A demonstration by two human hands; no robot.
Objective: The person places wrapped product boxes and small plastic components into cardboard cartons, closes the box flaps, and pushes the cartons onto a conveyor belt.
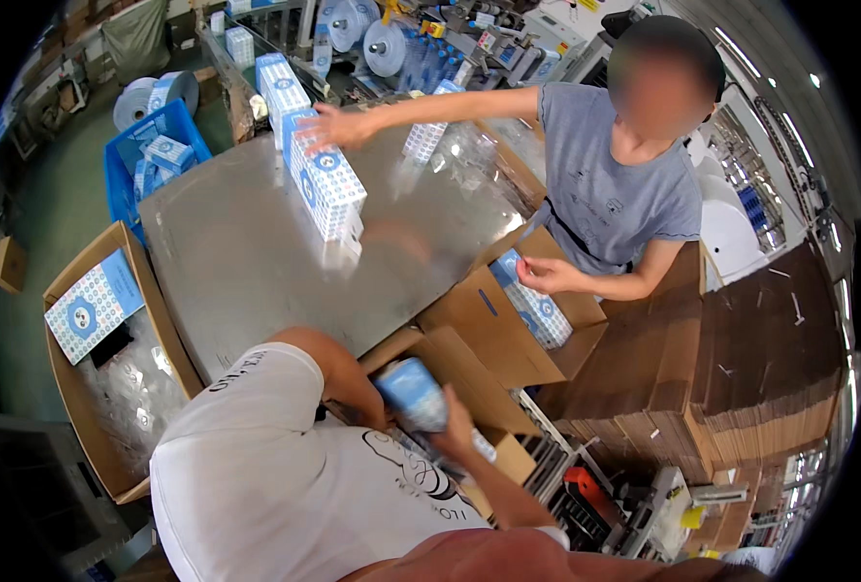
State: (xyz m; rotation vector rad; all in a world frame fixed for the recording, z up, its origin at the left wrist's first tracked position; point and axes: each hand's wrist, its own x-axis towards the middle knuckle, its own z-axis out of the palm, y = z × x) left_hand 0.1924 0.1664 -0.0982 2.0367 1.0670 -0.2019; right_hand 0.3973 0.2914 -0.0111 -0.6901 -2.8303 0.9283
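My right hand (456, 429) is closed on the near right side of a blue-and-white box-shaped pack (413, 388), blurred by motion. It holds the pack tilted over an open cardboard carton (464, 373) close to my body. More blue-and-white packaging shows low in that carton, beside my right wrist. My left forearm (357, 393) bends down to the carton's left side. The left hand itself is hidden there, so its fingers and anything in them cannot be seen.
Across the metal table (227, 252), a co-worker touches a row of packs (324, 184) and reaches into another open carton (493, 325). A box of clear plastic bags (139, 388) and a blue crate (120, 155) stand left. Flattened cartons (634, 378) are stacked right.
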